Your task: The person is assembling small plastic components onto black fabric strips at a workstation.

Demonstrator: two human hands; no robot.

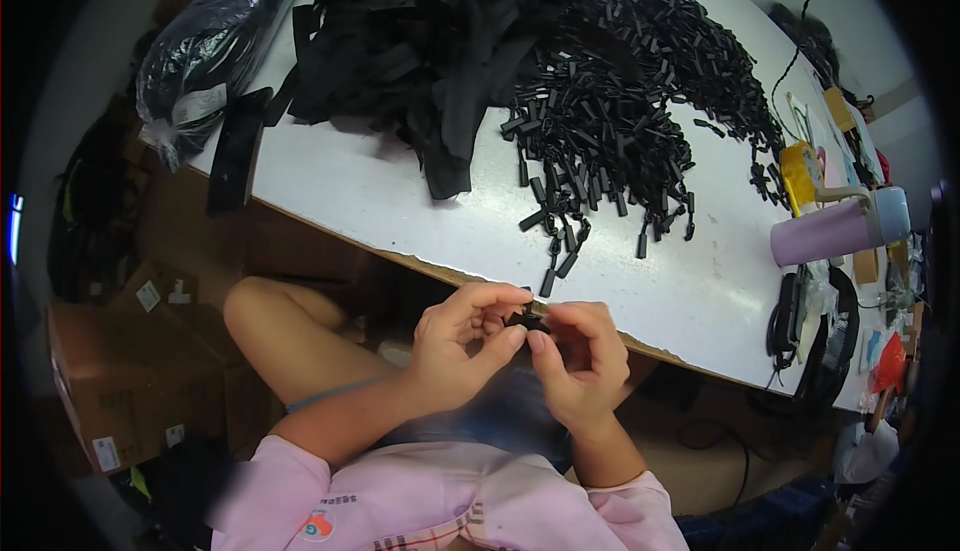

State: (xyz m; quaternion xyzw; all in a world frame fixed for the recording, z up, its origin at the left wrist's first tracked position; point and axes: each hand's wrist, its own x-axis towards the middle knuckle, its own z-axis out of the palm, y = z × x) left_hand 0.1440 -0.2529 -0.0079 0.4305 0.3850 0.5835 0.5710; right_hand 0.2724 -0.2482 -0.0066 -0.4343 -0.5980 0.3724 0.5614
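Note:
Both hands meet just off the table's front edge, above my lap. My left hand point(465, 336) pinches a small black piece point(527, 322) between thumb and fingers. From the other side, my right hand point(582, 359) grips the same piece, its thumb beside the left thumb. A brownish, shiny bit shows at the top of the piece; its exact kind is too small to make out. Beyond the hands, a heap of small black tabs with loops point(610, 121) spreads over the white table point(370, 206), a few trailing toward the front edge.
Black fabric strips point(420, 51) lie piled left of the tabs, beside a dark plastic-wrapped bundle point(205, 51). At the right lie a lilac tumbler point(825, 233), yellow tape point(799, 176) and black straps point(832, 336). Cardboard boxes point(140, 381) stand on the floor at left.

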